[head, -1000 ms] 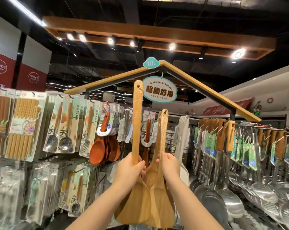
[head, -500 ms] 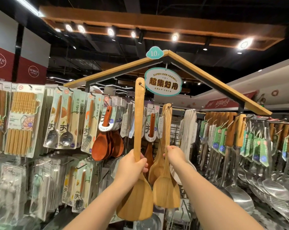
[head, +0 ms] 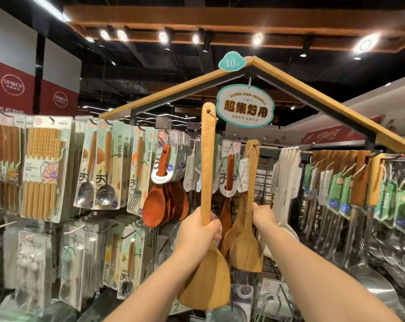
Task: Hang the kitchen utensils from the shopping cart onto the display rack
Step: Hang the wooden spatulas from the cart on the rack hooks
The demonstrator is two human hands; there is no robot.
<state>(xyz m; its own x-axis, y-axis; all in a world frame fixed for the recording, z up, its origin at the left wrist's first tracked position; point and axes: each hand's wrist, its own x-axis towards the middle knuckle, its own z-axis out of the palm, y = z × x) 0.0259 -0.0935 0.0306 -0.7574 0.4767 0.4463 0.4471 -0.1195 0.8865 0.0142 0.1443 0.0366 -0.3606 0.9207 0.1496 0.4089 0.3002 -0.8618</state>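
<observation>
Head view: below the oval sign (head: 245,105), the left hand (head: 196,231) grips an upright wooden spatula (head: 207,275); the right hand (head: 264,216) pinches a hanging spatula (head: 246,251).

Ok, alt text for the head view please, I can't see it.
The left hand grips a wooden spatula upright, handle up, before the display rack; the right hand rests on two other spatulas beside it, among hanging packaged spoons.

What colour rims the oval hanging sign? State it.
Teal, around a cream face; the oval sign shows best in the head view.
</observation>
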